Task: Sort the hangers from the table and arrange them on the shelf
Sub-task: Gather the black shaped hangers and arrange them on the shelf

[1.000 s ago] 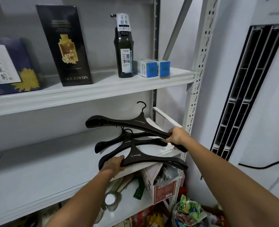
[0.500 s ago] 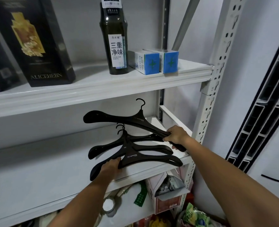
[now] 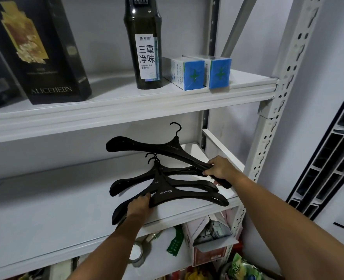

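Observation:
Three black plastic hangers sit over the right end of the white middle shelf [image 3: 52,207]. The top hanger [image 3: 145,145] is raised and tilted, hook upward; my right hand [image 3: 220,168] grips its right arm end. The front hanger [image 3: 179,196] lies lowest at the shelf's front edge, and my left hand [image 3: 139,205] holds its left arm. Between them lies the middle hanger [image 3: 134,179], partly covered by the front one. Their hooks point toward the back wall.
The upper shelf [image 3: 126,110] carries a dark bottle [image 3: 144,43], two blue-and-white boxes [image 3: 195,72] and a black gift box [image 3: 40,47]. A perforated steel upright [image 3: 276,110] stands at the right. Below are an open carton [image 3: 209,241], tape roll [image 3: 136,252] and packets.
The view has moved closer to the shelf. Both hands keep their grips, and the hangers have shifted slightly further in over the middle shelf.

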Demonstrator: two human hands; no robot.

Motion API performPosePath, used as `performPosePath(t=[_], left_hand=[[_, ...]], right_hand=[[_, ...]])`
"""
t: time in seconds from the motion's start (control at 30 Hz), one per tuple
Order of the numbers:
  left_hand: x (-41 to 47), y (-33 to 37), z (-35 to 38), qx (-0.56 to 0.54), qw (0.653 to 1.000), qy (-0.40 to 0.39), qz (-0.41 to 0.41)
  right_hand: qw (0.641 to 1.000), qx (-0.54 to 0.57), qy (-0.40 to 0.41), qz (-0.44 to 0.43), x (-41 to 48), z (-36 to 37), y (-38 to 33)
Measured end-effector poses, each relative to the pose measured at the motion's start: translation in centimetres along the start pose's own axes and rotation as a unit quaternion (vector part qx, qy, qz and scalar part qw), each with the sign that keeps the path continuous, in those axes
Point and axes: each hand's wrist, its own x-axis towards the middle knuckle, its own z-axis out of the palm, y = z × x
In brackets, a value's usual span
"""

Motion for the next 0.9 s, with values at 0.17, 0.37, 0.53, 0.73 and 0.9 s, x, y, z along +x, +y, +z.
performPosePath(t=[0.17, 0.37, 0.53, 0.73, 0.9], left_hand=[[-0.5, -0.1, -0.2, -0.004, 1.000, 0.009, 0.004], [-1.6, -1.1, -1.3, -0.006, 0.997, 0.055, 0.047], [-4.3, -3.1, -3.4, -0.042, 0.992, 0.114, 0.022], [-8.3, -6.7, -6.1, -0.027, 0.988, 0.152, 0.023], [-11.6, -9.9, -7.9, -0.031, 0.985, 0.166, 0.019]], right_hand=[[1.000, 0.001, 0.006, -0.012, 0.1, 0.5, -0.6], [1.000, -0.019, 0.002, -0.023, -0.4, 0.8, -2.1], [0.999, -0.032, -0.005, -0.026, -1.4, 1.4, -4.3], [0.998, -0.027, -0.008, -0.065, -3.2, 3.1, -6.6], [0.994, -0.049, -0.023, -0.091, -5.1, 5.1, -9.0]])
